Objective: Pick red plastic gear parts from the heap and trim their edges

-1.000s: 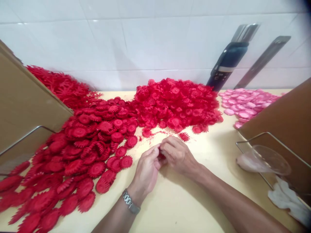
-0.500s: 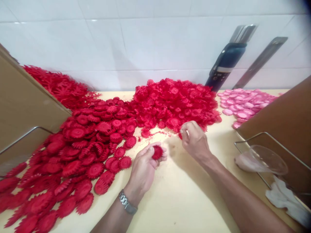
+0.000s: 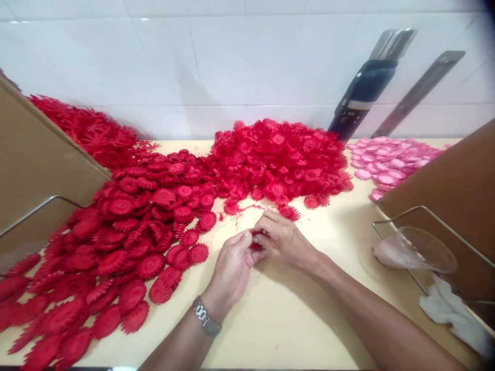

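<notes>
Over the middle of the table, my left hand (image 3: 234, 260) and my right hand (image 3: 282, 234) meet around a small red flower-shaped piece (image 3: 256, 242). My left thumb and fingers pinch it from the left. The curled right fingers close on it from the right and cover most of it. A loose red piece with a toothed edge (image 3: 289, 212) lies just beyond the right hand. To the left spreads a heap of red toothed discs (image 3: 124, 237), and behind the hands rises a pile of red flower pieces (image 3: 278, 154).
Pink discs (image 3: 390, 159) lie at the back right. A dark blue bottle (image 3: 361, 90) and a metal strip (image 3: 419, 93) lean by the tiled wall. Cardboard panels (image 3: 42, 144) flank both sides. A clear plastic cup (image 3: 417, 250) and white tissue (image 3: 450, 309) sit at the right.
My right hand has come from the edge of the red pile back to my left hand, and its fingers now close on the red piece held there.
</notes>
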The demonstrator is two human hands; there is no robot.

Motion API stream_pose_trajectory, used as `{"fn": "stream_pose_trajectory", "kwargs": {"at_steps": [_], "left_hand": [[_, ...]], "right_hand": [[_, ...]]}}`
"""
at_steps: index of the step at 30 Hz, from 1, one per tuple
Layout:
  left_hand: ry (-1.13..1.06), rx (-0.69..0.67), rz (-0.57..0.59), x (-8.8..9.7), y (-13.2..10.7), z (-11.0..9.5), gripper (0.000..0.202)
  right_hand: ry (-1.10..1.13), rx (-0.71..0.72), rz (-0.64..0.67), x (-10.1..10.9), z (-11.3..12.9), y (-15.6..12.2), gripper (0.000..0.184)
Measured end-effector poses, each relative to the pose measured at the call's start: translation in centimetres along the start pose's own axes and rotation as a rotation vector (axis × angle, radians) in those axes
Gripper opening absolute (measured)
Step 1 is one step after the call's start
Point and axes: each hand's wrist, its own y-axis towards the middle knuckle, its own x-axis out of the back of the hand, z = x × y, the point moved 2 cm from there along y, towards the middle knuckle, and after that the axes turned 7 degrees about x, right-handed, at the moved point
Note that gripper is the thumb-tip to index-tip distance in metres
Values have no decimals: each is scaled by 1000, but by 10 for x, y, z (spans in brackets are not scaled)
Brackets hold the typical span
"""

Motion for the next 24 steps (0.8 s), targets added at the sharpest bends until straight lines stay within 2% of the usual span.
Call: {"fn": "stream_pose_trajectory", "kwargs": {"at_steps": [8, 13, 15, 17, 19, 22, 24], "left_hand": [[38, -29, -39, 1, -1, 2, 14], [124, -90, -59, 1, -1, 1, 18], [166, -112, -109, 3, -1, 0, 17], [184, -102, -176, 5, 1, -1, 18], [181, -74, -200, 7, 2, -3, 20], [153, -35, -167, 8, 2, -6, 21], [132, -8, -132, 8, 2, -8, 21]], "right_hand": [[-103, 17, -163, -3, 4, -2, 19], [-79, -47, -236, -1, 5, -1, 17], [-20, -111, -234, 2, 7, -1, 16], [127, -245, -214, 5, 9, -1, 18], [441, -372, -162, 5, 11, -1, 20], [1019, -419, -56, 3, 15, 1, 26], [1161, -427, -28, 2, 13, 1, 30]]}}
